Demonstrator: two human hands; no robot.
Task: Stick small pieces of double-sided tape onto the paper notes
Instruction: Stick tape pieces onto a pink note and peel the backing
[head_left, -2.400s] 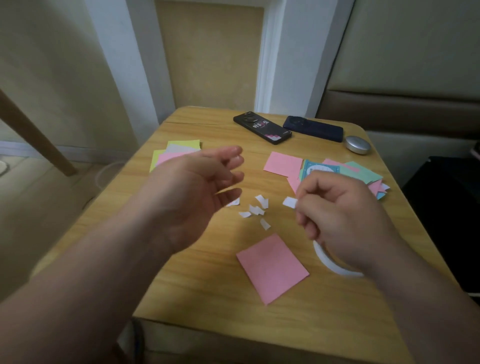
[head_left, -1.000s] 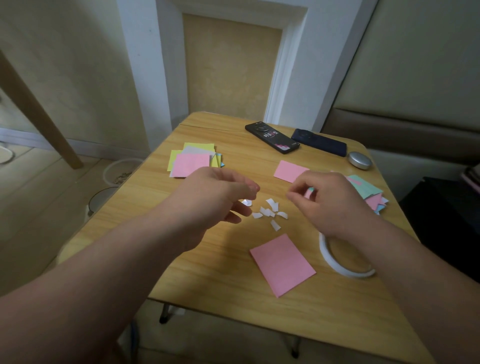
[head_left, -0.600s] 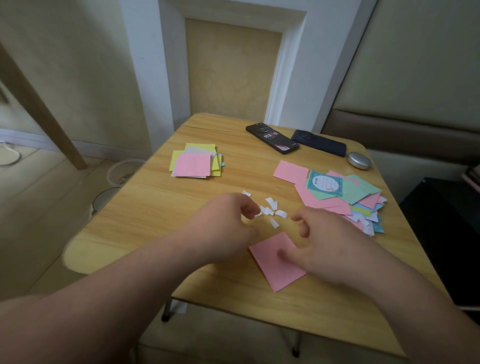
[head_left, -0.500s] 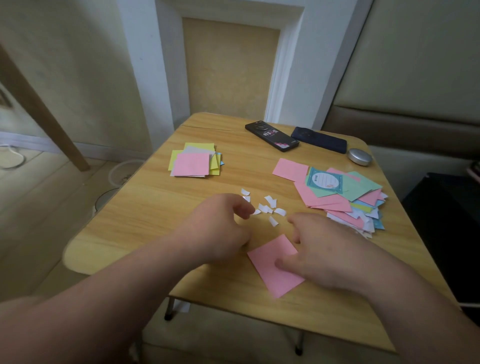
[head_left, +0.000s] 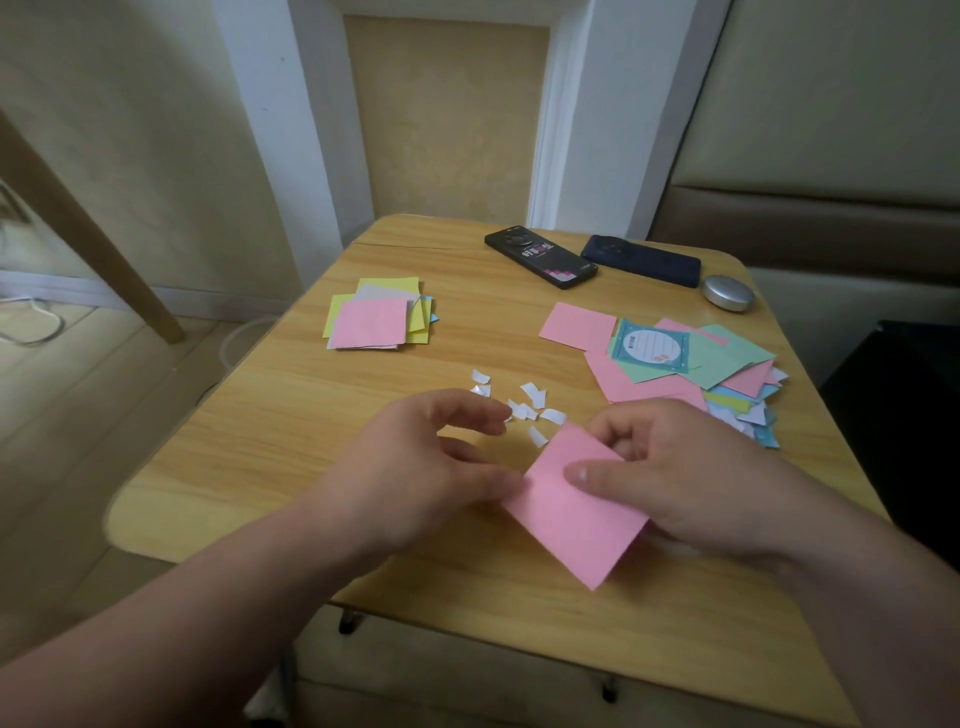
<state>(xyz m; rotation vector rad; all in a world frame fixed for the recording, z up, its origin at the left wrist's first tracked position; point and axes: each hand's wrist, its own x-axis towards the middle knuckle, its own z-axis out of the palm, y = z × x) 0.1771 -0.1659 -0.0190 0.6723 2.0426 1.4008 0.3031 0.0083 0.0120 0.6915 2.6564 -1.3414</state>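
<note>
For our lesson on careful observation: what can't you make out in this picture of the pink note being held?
All in the head view:
- Tape on the pink note: the right hand covers its right edge.
- Grip of the left hand on that note: blurred where they meet.
- Print on the teal card: too small.
- Lower sheets of the right pile: covered by upper ones.

Tabletop (head_left: 260, 467): light yellow-tan wood grain. Note (head_left: 576, 519): plain pink. Scraps (head_left: 535, 395) just beyond note: white. Stack (head_left: 370, 323) far left of note: pink top sheet, with yellow, grey and blue under. Pile (head_left: 727, 358) right of note: pink, mint green, yellow, blue; card (head_left: 652, 347) on it teal with white oval. Far behind note: black phone (head_left: 540, 256) with pink-white print, navy phone (head_left: 641, 260), silver disc (head_left: 729, 293).
</note>
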